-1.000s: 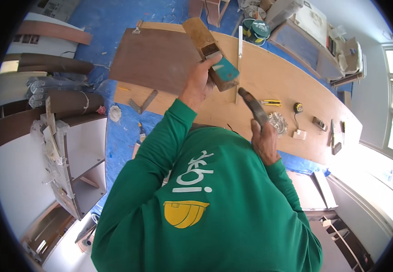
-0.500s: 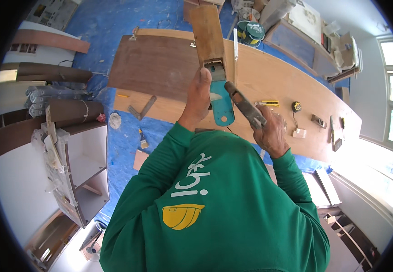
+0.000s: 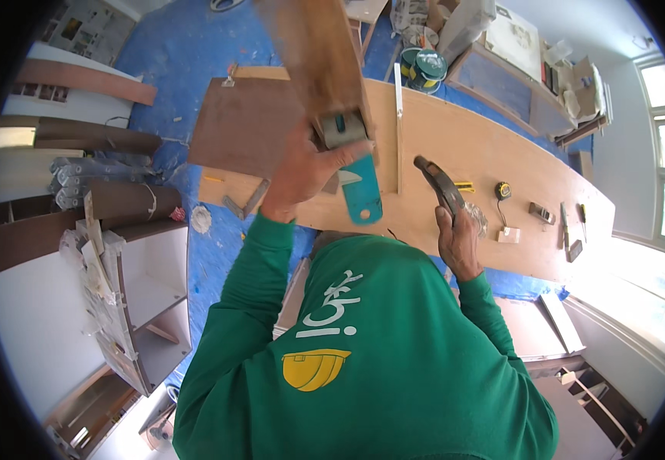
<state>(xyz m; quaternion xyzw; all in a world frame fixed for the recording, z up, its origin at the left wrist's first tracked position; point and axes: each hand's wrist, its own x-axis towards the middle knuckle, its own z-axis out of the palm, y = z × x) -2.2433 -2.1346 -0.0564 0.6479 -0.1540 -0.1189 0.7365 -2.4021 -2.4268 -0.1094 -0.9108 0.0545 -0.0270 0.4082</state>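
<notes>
My left hand (image 3: 302, 169) is closed round a long wooden hand plane (image 3: 319, 65), raised over the workbench. Its far end is smeared by motion. The thumb lies across the metal blade (image 3: 342, 129) set in its body. At the near end shows a flat turquoise part (image 3: 363, 195) with a round hole. My right hand (image 3: 460, 239) grips a dark, slightly curved bar-shaped tool (image 3: 441, 184), apart from the plane; its exact kind is hard to tell. Crumpled clear material (image 3: 475, 221) shows beside that hand.
On the pale wooden bench top (image 3: 432, 146) lie a brown board (image 3: 248, 123), metal straightedge (image 3: 399, 130), yellow cutter (image 3: 464, 186), tape measure (image 3: 503, 190) and small plane (image 3: 542, 213). Paint tubs (image 3: 429, 69) stand beyond it; an open cabinet (image 3: 152, 276) is at left.
The plane has swung left and closer, its far end tilting left, and my left thumb has shifted across the blade. My right hand has drawn right with the dark tool, widening the gap.
</notes>
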